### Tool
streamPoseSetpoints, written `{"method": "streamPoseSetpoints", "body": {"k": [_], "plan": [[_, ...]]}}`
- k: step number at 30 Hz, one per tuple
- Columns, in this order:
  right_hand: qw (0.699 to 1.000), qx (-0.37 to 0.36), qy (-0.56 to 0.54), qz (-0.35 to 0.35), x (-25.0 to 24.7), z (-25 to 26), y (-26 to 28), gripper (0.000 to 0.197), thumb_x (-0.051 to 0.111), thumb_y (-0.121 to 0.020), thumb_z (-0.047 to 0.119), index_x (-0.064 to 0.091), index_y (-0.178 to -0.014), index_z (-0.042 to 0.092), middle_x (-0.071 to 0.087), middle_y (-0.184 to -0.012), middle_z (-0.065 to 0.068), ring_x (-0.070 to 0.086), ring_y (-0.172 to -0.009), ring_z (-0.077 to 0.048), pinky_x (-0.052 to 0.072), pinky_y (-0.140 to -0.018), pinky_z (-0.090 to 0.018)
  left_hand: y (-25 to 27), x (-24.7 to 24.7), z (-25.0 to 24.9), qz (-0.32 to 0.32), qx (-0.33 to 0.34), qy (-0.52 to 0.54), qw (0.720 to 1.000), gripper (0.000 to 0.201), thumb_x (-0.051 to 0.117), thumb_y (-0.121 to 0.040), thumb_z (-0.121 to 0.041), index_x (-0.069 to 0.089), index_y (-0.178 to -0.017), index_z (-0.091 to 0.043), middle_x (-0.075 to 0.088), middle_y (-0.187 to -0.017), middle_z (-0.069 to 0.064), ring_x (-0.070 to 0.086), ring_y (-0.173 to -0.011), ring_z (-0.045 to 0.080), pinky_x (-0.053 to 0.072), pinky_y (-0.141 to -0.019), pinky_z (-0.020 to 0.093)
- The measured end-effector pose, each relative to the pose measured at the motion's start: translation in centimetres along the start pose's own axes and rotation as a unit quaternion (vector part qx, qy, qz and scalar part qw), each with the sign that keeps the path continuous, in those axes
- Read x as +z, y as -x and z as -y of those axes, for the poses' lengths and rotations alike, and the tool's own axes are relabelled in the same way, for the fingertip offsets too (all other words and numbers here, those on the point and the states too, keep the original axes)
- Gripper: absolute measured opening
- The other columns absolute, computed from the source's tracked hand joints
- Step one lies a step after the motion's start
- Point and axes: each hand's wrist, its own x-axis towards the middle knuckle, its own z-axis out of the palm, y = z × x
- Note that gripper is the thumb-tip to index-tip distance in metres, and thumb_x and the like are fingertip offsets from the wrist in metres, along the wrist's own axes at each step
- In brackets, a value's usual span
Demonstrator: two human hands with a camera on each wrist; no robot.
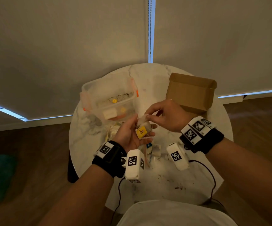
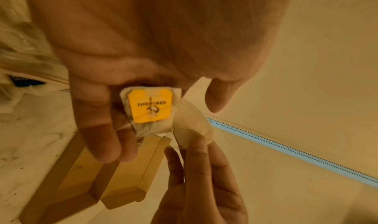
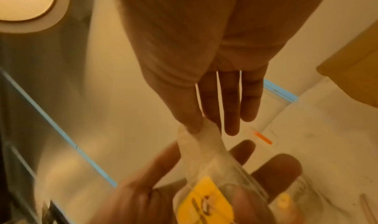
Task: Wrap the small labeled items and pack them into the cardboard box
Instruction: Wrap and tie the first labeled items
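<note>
The right hand (image 1: 166,115) hides the cardboard box's (image 1: 191,93) near edge (interior unseen); container (image 1: 110,98) contents blur.

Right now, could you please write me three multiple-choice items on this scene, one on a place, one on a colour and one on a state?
1. Where does the cardboard box stand on the table?
A. far right
B. near left
C. on the floor

2. What colour is the tag on the tea bag?
A. green
B. yellow
C. red

3. What state is the cardboard box in?
A. taped shut
B. crushed flat
C. open

Answers:
1 A, it sits beyond the right hand.
2 B, the wrist view shows a yellow tag in the left hand.
3 C, its lid stands raised.
</note>
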Motion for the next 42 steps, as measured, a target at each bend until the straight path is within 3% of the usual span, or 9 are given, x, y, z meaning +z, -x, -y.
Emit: {"method": "streamPoseSetpoints", "body": {"k": [4,8,12,16,21,27,32,36,42], "plan": [[0.996,0.044,-0.077,-0.015,-1.0,0.6,0.3,0.006,0.070,-0.087,0.010,0.074,-0.091,0.012,0.072,-0.081,0.002,0.067,-0.070,-0.001,0.053,-0.068,-0.015,0.6,-0.3,0.2,0.012,0.015,0.044,0.999,0.039,0.053,-0.085,-0.021,0.062,-0.118,-0.002,0.061,-0.120,0.029,0.064,-0.075,0.027,0.056,-0.063,0.033],[0.986,0.082,-0.138,-0.051,-1.5,0.8,0.7,0.011,0.067,-0.089,0.005,0.071,-0.084,0.015,0.072,-0.076,-0.004,0.068,-0.063,-0.007,0.059,-0.065,-0.025,0.3,-0.6,0.3,0.013,0.051,0.016,0.998,0.035,0.047,-0.093,0.004,0.057,-0.126,-0.002,0.068,-0.109,0.021,0.067,-0.079,0.024,0.059,-0.069,0.032],[0.971,0.108,-0.192,-0.091,-2.2,0.9,1.1,0.006,0.065,-0.090,0.003,0.071,-0.092,0.002,0.072,-0.079,-0.014,0.069,-0.063,-0.011,0.060,-0.065,-0.029,0.2,-0.7,0.4,-0.010,0.059,-0.002,0.998,0.021,0.047,-0.099,-0.003,0.062,-0.113,-0.004,0.069,-0.107,0.019,0.068,-0.086,0.027,0.059,-0.075,0.036],[0.960,0.118,-0.220,-0.124,-2.8,1.0,1.2,0.014,0.065,-0.090,0.005,0.069,-0.101,-0.004,0.072,-0.084,-0.021,0.072,-0.068,-0.020,0.061,-0.068,-0.035,-0.1,-1.0,0.5,-0.045,0.042,0.049,0.997,0.023,0.045,-0.101,-0.013,0.063,-0.109,-0.001,0.068,-0.107,0.023,0.068,-0.081,0.029,0.061,-0.070,0.036],[0.943,0.119,-0.256,-0.177,-3.3,1.6,1.3,0.018,0.064,-0.091,0.004,0.065,-0.104,-0.008,0.071,-0.088,-0.026,0.071,-0.067,-0.022,0.060,-0.068,-0.037,0.1,-0.9,0.3,-0.045,0.024,0.046,0.998,0.031,0.063,-0.084,-0.024,0.065,-0.106,-0.003,0.069,-0.100,0.020,0.064,-0.072,0.023,0.060,-0.063,0.030],[0.942,0.108,-0.239,-0.211,-4.0,2.1,1.2,0.006,0.063,-0.091,0.003,0.069,-0.094,0.003,0.072,-0.084,-0.020,0.070,-0.065,-0.019,0.059,-0.066,-0.035,0.3,-1.5,0.7,0.021,0.044,-0.062,0.997,0.034,0.045,-0.094,0.009,0.058,-0.122,-0.007,0.070,-0.108,0.016,0.068,-0.078,0.020,0.059,-0.069,0.028],[0.944,0.116,-0.207,-0.228,-4.4,1.7,1.2,0.008,0.064,-0.092,0.008,0.071,-0.095,0.006,0.073,-0.084,-0.015,0.069,-0.069,-0.021,0.059,-0.068,-0.036,0.2,-2.0,0.8,-0.032,0.054,-0.172,0.983,0.030,0.044,-0.100,0.004,0.047,-0.127,-0.008,0.072,-0.106,0.016,0.071,-0.084,0.023,0.060,-0.071,0.034],[0.948,0.120,-0.194,-0.221,-4.5,1.4,1.2,0.010,0.064,-0.091,0.007,0.071,-0.097,0.002,0.072,-0.085,-0.017,0.068,-0.067,-0.017,0.058,-0.068,-0.034,0.0,-2.5,0.7,-0.108,0.074,-0.210,0.969,0.021,0.052,-0.096,0.007,0.053,-0.115,-0.001,0.068,-0.099,0.022,0.071,-0.068,0.019,0.058,-0.056,0.026],[0.960,0.149,-0.174,-0.164,-4.2,0.6,1.4,0.008,0.065,-0.092,0.011,0.069,-0.098,0.008,0.072,-0.085,-0.012,0.067,-0.067,-0.010,0.058,-0.071,-0.032,-0.2,-2.2,-0.6,-0.173,0.150,-0.234,0.945,0.016,0.064,-0.090,-0.001,0.068,-0.079,-0.013,0.060,-0.071,0.005,0.053,-0.064,0.015,0.046,-0.060,0.028]]}}
